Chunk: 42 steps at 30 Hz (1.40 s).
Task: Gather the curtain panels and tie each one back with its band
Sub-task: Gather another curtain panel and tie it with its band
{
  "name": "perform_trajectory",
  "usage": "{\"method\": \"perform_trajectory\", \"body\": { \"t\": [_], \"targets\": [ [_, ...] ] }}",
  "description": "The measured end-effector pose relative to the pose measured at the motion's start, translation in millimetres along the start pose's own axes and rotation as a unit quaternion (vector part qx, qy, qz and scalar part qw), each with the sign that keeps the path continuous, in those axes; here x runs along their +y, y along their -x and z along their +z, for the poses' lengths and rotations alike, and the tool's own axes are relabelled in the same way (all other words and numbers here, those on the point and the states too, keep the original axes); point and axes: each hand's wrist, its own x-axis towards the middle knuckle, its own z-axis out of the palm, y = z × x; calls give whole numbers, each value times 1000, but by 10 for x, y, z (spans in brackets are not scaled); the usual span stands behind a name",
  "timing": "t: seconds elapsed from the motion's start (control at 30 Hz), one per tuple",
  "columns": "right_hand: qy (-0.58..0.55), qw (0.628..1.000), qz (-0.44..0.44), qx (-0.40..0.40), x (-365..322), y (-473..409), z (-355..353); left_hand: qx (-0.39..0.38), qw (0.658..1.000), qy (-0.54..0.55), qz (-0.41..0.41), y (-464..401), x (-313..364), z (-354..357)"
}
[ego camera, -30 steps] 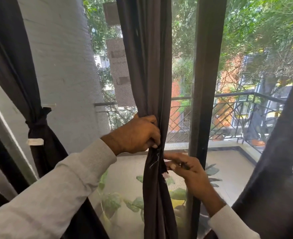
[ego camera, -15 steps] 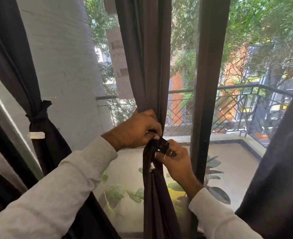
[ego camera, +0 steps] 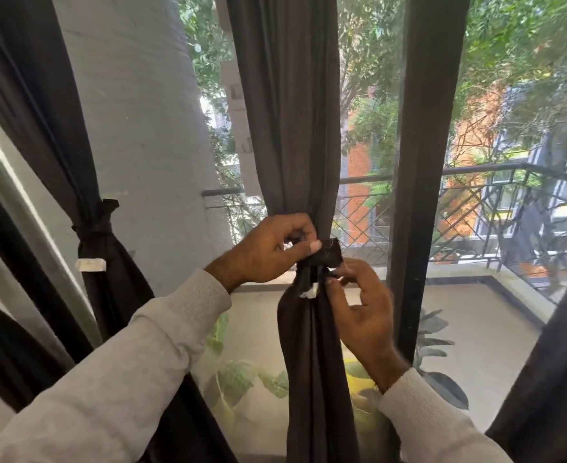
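Head view: middle curtain panel (ego camera: pixel 292 128) hangs gathered before the window. Left hand (ego camera: pixel 268 252) pinches the dark band (ego camera: pixel 328 257) across the bunch, probably to keep it tight, while right hand (ego camera: pixel 359 305) pinches the fabric just below. Band's far side is hidden behind the folds.

Middle curtain panel (ego camera: pixel 285 128) cut off top and bottom; band (ego camera: pixel 325 257) mostly hidden behind left hand (ego camera: pixel 268 252) thumb and gathered folds, how far it wraps can't tell. Right hand (ego camera: pixel 362 312) fingertips buried in fabric. Right-edge curtain (ego camera: pixel 556 362) cut by frame. Tag (ego camera: pixel 90 265) on tied left panel (ego camera: pixel 108 279) unreadable
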Motion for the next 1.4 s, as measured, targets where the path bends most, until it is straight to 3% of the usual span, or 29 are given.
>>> {"method": "perform_trajectory", "body": {
  "t": [0.17,0.3,0.43,0.73,0.87,0.97,1.07,1.27,1.4],
  "targets": [
    [34,998,-34,45,-197,-206,-119,60,989,127,-45,-86,80,73],
    [90,992,-85,24,-355,-439,-222,87,983,158,-43,-105,86,113],
    [55,998,-4,-2,-411,-620,-256,78,984,156,-20,-86,72,142],
    [-74,983,166,25,-401,-770,-246,80,984,161,-4,76,54,207],
    [-38,983,181,16,-427,-806,-250,147,988,35,41,216,55,334],
    [-10,986,169,1,-494,-784,-235,202,967,-113,103,263,-8,409],
    [5,990,140,-17,-534,-769,-239,218,956,-163,108,271,-75,446],
    [35,990,101,-91,-568,-822,-313,170,973,-144,62,277,-44,383],
    [11,984,125,-123,-532,-883,-323,78,993,-61,57,242,-68,302]
  ]
}}
